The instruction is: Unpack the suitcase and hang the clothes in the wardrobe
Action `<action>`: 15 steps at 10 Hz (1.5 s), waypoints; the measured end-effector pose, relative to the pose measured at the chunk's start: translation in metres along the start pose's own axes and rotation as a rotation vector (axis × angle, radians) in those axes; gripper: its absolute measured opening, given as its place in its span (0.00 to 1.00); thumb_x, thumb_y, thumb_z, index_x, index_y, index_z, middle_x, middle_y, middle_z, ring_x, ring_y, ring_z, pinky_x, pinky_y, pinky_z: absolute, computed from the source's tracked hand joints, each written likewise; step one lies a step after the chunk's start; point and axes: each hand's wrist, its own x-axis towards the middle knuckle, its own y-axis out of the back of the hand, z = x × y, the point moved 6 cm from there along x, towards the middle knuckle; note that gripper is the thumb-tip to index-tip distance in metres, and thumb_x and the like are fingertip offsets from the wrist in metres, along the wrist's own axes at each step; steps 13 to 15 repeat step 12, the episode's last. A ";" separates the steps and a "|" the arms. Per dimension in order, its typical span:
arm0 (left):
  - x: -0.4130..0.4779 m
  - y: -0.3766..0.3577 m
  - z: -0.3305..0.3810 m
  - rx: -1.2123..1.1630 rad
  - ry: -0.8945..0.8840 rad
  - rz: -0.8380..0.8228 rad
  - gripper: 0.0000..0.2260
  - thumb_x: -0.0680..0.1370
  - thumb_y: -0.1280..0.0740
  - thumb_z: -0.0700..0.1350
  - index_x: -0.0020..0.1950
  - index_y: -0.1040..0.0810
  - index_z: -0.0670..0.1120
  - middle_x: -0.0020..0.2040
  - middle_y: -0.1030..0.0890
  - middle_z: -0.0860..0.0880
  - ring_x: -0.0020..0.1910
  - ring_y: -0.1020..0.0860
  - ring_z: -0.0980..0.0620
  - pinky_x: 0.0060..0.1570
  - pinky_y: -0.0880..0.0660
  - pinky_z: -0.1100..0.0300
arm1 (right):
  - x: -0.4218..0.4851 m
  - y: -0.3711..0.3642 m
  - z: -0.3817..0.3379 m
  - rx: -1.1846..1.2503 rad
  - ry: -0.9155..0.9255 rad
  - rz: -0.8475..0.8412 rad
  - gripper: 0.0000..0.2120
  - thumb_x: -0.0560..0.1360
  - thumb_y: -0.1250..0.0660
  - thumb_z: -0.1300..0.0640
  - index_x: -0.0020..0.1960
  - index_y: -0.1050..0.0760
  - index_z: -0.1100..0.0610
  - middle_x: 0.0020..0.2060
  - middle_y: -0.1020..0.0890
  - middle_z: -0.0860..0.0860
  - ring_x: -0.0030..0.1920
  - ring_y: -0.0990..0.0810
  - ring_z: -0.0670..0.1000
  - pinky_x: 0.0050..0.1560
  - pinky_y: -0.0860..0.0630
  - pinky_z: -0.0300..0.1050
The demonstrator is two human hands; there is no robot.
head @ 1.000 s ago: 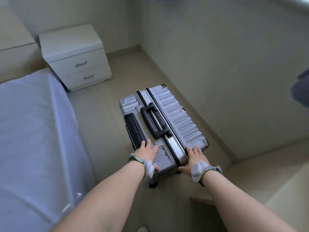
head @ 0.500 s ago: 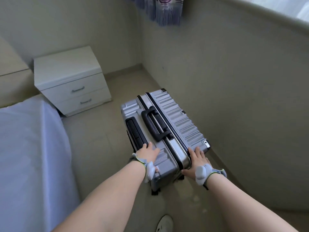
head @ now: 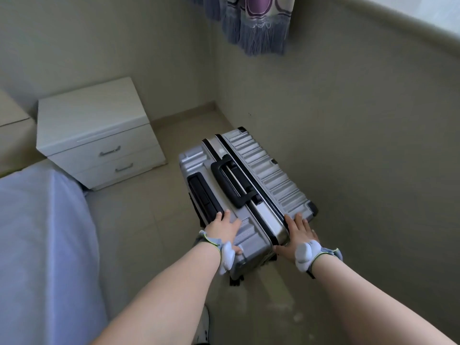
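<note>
On the floor (head: 139, 220), a closed silver suitcase (head: 261, 170) is touched by the left hand (head: 224, 227) and the right hand (head: 300, 235), fingers laid straight.

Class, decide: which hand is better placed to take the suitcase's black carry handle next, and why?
Probably the left hand: it lies flat on the suitcase top, its fingertips nearest the carry handle. The right hand rests beyond the closing seam, over the far edge.
</note>
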 end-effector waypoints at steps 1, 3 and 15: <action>0.024 0.014 -0.010 0.016 -0.001 0.017 0.36 0.71 0.31 0.60 0.73 0.42 0.47 0.76 0.50 0.39 0.74 0.48 0.38 0.63 0.30 0.46 | 0.025 0.014 -0.008 0.000 -0.006 -0.010 0.46 0.70 0.34 0.37 0.77 0.58 0.47 0.77 0.61 0.52 0.77 0.58 0.56 0.75 0.52 0.54; 0.074 0.045 -0.035 -0.040 0.005 0.021 0.36 0.72 0.32 0.60 0.74 0.43 0.49 0.77 0.53 0.40 0.76 0.52 0.38 0.68 0.35 0.46 | 0.056 0.048 -0.064 -0.074 0.059 0.158 0.39 0.74 0.37 0.43 0.76 0.56 0.47 0.76 0.54 0.57 0.76 0.52 0.58 0.74 0.48 0.55; 0.075 0.184 -0.116 -0.058 -0.143 -0.083 0.29 0.78 0.38 0.52 0.76 0.43 0.47 0.74 0.38 0.44 0.73 0.40 0.44 0.68 0.35 0.47 | 0.086 0.125 -0.148 -0.164 0.063 -0.119 0.42 0.73 0.36 0.54 0.76 0.61 0.43 0.76 0.52 0.55 0.75 0.47 0.59 0.71 0.41 0.54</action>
